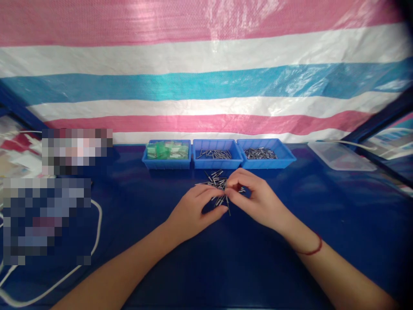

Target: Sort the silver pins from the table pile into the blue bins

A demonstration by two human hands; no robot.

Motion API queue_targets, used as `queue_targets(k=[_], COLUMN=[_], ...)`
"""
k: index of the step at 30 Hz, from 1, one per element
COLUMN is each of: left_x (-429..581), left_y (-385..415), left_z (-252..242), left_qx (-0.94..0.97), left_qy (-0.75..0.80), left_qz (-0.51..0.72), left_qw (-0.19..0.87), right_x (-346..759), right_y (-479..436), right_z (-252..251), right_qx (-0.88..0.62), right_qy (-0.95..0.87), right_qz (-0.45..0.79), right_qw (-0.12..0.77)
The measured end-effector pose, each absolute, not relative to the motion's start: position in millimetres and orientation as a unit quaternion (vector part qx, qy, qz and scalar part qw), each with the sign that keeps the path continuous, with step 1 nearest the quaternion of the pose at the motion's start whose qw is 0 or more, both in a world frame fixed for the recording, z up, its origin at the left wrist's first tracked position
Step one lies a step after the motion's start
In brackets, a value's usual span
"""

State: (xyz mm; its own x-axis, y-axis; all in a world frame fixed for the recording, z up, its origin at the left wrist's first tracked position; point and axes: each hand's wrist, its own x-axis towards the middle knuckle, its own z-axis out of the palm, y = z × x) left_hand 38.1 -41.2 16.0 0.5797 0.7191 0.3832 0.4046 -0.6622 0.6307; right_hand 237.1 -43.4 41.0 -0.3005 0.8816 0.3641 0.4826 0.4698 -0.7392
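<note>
Head view: right hand [254, 199] pinches a pin [228, 207] over the pile [214, 177], 6 o'clock of the trays [217, 164]; left hand [192, 212] curled, grip unclear. A light fingertip hold suits best.

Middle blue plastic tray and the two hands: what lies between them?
A loose heap of thin grey metal pins on the dark blue tabletop, seen in the head view.

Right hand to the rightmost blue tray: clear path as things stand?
Probably yes. The right hand sits at the loose pins just in front of the rightmost tray, with only bare table between hand and tray.
</note>
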Motion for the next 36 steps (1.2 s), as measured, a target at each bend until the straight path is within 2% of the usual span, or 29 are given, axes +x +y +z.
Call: queue_targets(k=[4,10,20,36], left_x=[42,41,41,40], left_y=[-48,-43,-42,-43], left_z=[22,16,12,19], left_qx=[0.8,0.749,0.751,0.731], left_qy=[0.367,0.392,0.377,0.372], left_qz=[0.332,0.34,0.342,0.414], left_qw=[0.34,0.412,0.421,0.394], right_x=[224,219,217,215], right_y=[-49,-50,-53,-59], right_z=[34,26,25,33], right_qx=[-0.426,-0.425,-0.422,-0.397], right_qy=[-0.725,-0.715,-0.7,-0.742], right_qz=[0.324,0.339,0.318,0.249], right_qw=[0.433,0.441,0.479,0.48])
